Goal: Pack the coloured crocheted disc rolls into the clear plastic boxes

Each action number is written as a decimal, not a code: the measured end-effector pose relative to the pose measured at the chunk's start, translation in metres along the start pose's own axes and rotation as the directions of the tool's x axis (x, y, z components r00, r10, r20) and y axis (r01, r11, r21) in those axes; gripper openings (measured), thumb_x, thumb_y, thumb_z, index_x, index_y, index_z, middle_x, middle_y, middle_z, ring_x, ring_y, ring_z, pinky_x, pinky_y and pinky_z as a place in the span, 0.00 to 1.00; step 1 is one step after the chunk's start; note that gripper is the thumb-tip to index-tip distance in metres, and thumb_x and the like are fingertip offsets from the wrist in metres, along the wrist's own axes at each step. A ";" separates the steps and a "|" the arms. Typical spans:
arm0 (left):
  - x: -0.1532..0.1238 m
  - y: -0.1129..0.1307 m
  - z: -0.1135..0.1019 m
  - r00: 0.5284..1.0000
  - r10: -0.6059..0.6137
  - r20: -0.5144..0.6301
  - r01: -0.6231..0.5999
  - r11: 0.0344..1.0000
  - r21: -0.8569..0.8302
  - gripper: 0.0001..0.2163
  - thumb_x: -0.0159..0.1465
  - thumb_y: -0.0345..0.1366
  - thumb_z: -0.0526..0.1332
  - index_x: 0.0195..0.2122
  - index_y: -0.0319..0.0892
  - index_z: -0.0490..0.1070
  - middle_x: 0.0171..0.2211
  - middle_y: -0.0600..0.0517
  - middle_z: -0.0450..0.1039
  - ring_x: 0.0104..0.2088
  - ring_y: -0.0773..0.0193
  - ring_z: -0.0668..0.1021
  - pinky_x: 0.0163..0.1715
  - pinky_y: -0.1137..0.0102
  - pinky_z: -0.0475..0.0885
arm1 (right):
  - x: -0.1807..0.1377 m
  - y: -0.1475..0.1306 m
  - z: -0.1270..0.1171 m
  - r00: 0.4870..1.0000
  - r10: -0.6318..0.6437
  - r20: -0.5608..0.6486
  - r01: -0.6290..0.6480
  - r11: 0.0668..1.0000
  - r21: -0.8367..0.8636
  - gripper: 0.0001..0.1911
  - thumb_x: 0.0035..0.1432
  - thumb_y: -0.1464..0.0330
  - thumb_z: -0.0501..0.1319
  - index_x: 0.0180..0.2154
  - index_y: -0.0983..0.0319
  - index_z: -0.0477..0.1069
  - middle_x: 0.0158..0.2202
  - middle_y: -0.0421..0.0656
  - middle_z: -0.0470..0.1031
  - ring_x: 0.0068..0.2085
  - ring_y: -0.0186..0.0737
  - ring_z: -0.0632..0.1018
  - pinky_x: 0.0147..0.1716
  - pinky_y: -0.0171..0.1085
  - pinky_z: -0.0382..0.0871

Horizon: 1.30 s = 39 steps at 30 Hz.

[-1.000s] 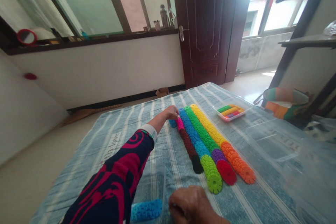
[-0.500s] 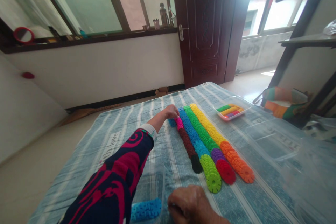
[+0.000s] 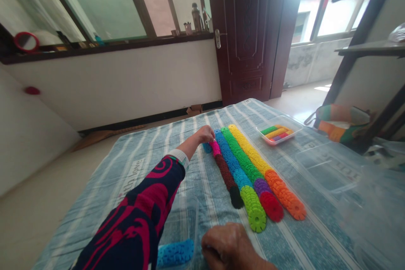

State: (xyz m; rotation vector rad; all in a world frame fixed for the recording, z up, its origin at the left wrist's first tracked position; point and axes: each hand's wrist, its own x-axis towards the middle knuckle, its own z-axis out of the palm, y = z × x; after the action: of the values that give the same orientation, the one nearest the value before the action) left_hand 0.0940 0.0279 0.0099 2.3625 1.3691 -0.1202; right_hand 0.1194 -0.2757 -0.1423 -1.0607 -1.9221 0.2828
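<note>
My left hand (image 3: 205,134) reaches to the far end of the shortest row, its fingers pinched on a pink notched disc (image 3: 215,147). Brown discs (image 3: 224,171) and black discs (image 3: 236,197) continue that row toward me. Under and beside the left hand lie a few blue pieces (image 3: 206,148), partly covered. Close to me, my right hand (image 3: 230,244) rests curled above the cloth; what it holds, if anything, is hidden. Alongside run overlapping rows: blue discs (image 3: 228,152) into lime discs (image 3: 255,215), green discs (image 3: 242,156) into purple and red, and yellow discs (image 3: 248,148) into orange.
A clear tub (image 3: 196,219) holding stacked blue discs (image 3: 176,253) sits beneath my left arm. At the far right is another clear tub (image 3: 295,124) with coloured disc stacks. A transparent lid or tray (image 3: 329,177) lies nearer. Striped cloth (image 3: 164,147) covers the surface.
Almost nothing differs. The left hand stays at the pink end of the row and the right hand remains curled; the view has shifted very slightly.
</note>
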 end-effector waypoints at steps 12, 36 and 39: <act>0.002 -0.002 -0.004 0.999 0.035 -0.021 -0.034 0.998 0.043 0.17 0.66 0.41 0.62 0.54 0.40 0.69 0.54 0.46 0.70 0.48 0.55 0.76 0.44 0.57 0.76 | 0.002 -0.003 -0.003 0.999 0.002 0.039 0.000 0.999 -0.033 0.04 0.48 0.72 0.60 0.28 0.58 0.67 0.23 0.36 0.75 0.23 0.35 0.74 0.23 0.35 0.54; 0.004 -0.003 -0.001 0.994 0.096 -0.047 -0.097 0.995 -0.010 0.14 0.40 0.23 0.67 0.29 0.41 0.82 0.24 0.55 0.77 0.31 0.63 0.78 0.27 0.77 0.68 | 0.004 -0.004 -0.004 0.999 0.002 0.035 0.000 0.999 -0.052 0.03 0.51 0.70 0.61 0.28 0.58 0.67 0.23 0.36 0.75 0.24 0.34 0.74 0.23 0.35 0.54; 0.003 -0.003 -0.002 0.995 0.079 -0.063 -0.081 0.996 -0.027 0.13 0.39 0.23 0.68 0.27 0.41 0.81 0.22 0.56 0.77 0.29 0.64 0.78 0.26 0.78 0.68 | 0.004 -0.005 -0.006 0.999 -0.005 0.038 0.007 0.999 -0.050 0.03 0.51 0.70 0.61 0.27 0.58 0.66 0.23 0.36 0.75 0.23 0.34 0.73 0.23 0.35 0.53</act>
State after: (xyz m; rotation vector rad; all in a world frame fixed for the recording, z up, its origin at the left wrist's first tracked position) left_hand 0.0930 0.0328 0.0102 2.4112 1.2923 -0.0036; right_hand 0.1202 -0.2767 -0.1333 -1.0887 -1.9746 0.2542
